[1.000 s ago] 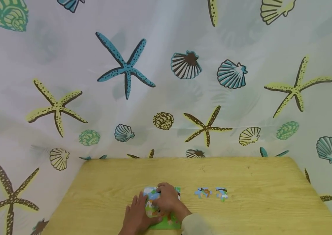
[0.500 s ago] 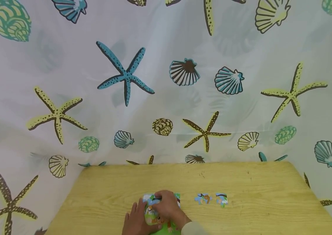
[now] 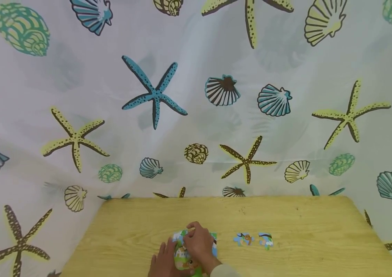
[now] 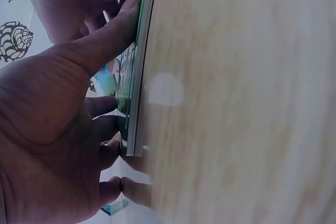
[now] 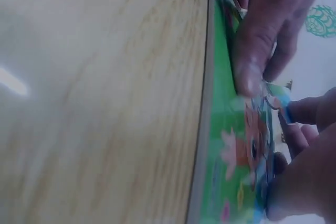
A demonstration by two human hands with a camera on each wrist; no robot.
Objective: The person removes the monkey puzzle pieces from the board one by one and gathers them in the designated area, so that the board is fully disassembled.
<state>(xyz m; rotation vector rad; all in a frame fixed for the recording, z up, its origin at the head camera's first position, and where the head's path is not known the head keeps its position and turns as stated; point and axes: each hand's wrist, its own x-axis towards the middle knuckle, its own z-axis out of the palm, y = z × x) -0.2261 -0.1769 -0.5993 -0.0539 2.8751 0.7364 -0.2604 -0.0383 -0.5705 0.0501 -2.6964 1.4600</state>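
Note:
A jigsaw puzzle in a shallow tray (image 3: 180, 263), with a green lower part and a cartoon animal, lies on the table under both hands. My left hand (image 3: 165, 262) is spread along its left side. Its thumb (image 4: 113, 38) presses on the tray's near border, and the other fingertips touch down around the left edge. My right hand (image 3: 199, 244) is over the upper middle of the picture and pinches a small jigsaw piece (image 5: 285, 110), which stands tilted up from the surface. From the head view the right hand hides that piece and much of the picture.
Two loose jigsaw pieces lie right of the tray: one with a brown animal (image 3: 246, 239), one with a dark branch (image 3: 266, 239). The wood-grain table (image 3: 303, 250) meets a hanging cloth (image 3: 196, 123) printed with shells and starfish at the back and sides.
The head view has tilted up, so the table sits lower in frame. My right hand shifts slightly over the picture, its fingers drawn together more upright. My left hand stays beside the tray.

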